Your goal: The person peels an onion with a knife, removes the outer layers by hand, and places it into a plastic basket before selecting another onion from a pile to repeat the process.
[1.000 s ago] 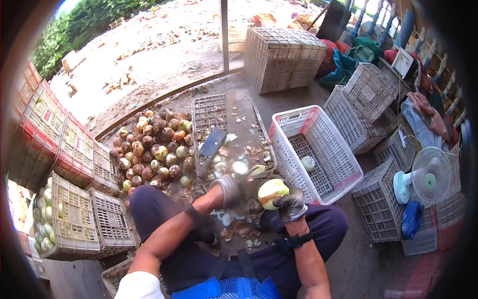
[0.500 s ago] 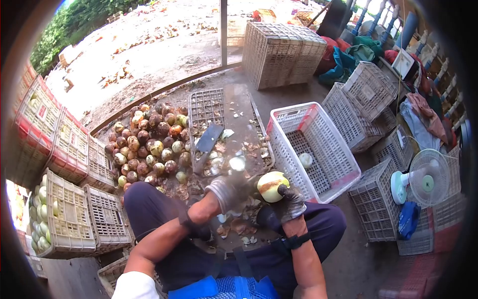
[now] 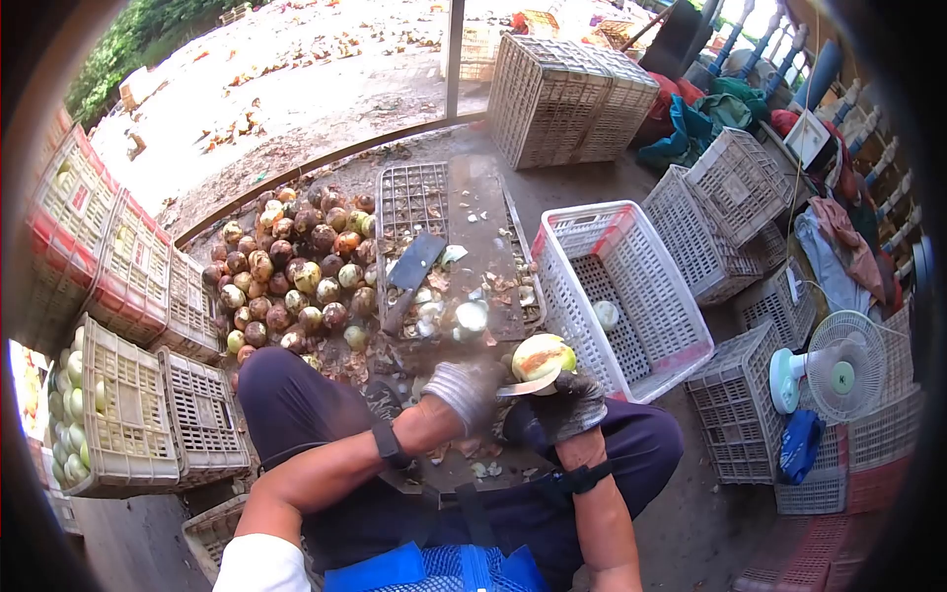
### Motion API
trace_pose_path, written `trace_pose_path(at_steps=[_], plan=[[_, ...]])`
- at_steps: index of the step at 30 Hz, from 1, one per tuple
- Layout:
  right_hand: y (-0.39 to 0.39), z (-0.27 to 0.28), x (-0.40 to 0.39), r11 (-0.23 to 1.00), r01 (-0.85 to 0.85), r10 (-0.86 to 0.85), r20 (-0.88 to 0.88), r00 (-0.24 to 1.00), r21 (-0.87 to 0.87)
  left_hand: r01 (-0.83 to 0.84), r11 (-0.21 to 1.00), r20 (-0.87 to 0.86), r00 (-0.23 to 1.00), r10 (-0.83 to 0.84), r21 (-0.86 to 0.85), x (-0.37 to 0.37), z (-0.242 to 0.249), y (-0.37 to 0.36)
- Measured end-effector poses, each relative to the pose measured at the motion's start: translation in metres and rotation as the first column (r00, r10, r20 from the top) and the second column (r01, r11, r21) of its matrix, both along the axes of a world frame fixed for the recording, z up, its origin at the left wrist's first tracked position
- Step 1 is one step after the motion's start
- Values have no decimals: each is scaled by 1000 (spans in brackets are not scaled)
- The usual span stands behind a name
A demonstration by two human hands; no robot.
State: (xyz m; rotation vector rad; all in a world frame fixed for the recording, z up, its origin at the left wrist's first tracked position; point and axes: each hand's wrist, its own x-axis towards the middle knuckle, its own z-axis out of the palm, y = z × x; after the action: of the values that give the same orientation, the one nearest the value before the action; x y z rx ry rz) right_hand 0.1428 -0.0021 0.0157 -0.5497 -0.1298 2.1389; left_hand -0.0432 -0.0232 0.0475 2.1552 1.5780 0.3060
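Observation:
My left hand (image 3: 464,390), in a grey glove and partly smeared by motion, is closed around the hidden handle of a knife (image 3: 530,386). The thin blade reaches right, against the lower side of a round, pale yellow-green fruit (image 3: 542,357) with a brownish-orange patch. Gripping that fruit from below and the right is my gloved right hand (image 3: 577,405). Both are close above my lap, before a worn board (image 3: 483,247) strewn with peel. A dark cleaver-like blade (image 3: 416,260) and a white cut piece (image 3: 472,316) lie beyond my left hand.
A heap of brown-purple round fruits (image 3: 296,266) lies at left. On the right, a white crate (image 3: 631,212) holds one pale ball (image 3: 606,315). Stacked crates (image 3: 128,395) stand left, with more (image 3: 572,99) behind. A fan (image 3: 838,365) stands on crates at right.
The knife blade now shows against the fruit, where it was blurred before. The fruit has turned slightly in my right hand. The whole view has shifted a little.

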Motion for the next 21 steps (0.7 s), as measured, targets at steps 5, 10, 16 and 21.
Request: trace_pose_path(at_steps=[5, 10, 16, 21], plan=[[6, -27, 7, 1000, -6, 7, -17, 1000, 11, 18, 999, -18, 1000, -17, 48, 0, -16, 4], [6, -1, 3, 996, -56, 46, 132, 990, 74, 72, 997, 27, 997, -72, 16, -1, -15, 8], [14, 15, -5, 806, -416, -434, 898, 67, 421, 149, 979, -24, 988, -154, -142, -7, -15, 9], [20, -17, -9, 751, -327, -516, 820, 248, 573, 213, 958, -22, 975, -222, -193, -3, -18, 18]])
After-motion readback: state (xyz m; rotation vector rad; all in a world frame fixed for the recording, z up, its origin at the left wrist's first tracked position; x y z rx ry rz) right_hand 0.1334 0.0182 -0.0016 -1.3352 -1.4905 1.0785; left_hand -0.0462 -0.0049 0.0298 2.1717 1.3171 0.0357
